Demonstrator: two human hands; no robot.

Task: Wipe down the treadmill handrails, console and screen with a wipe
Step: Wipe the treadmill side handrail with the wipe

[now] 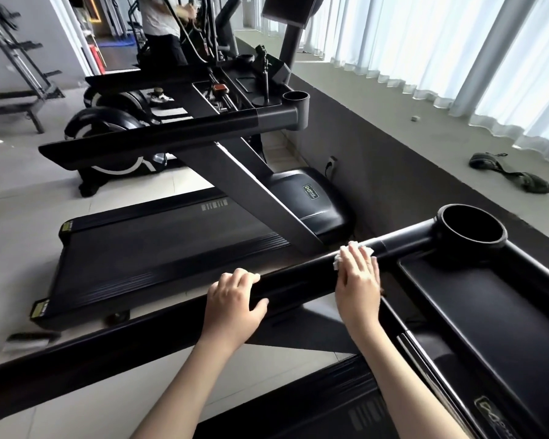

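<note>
A black treadmill handrail runs across the view from lower left to upper right. My left hand grips it, fingers curled over the top. To the right, my right hand lies flat on the rail and presses a white wipe against it; the wipe shows beyond the fingertips and at the hand's left edge. The rail ends at a round cup holder. The black console tray lies to the right of my right hand. No screen of this treadmill is in view.
A second treadmill stands beyond the rail, with its own console tray and screen post. A person stands at a machine in the back. White curtains hang along the right, and a dark strap lies on the ledge.
</note>
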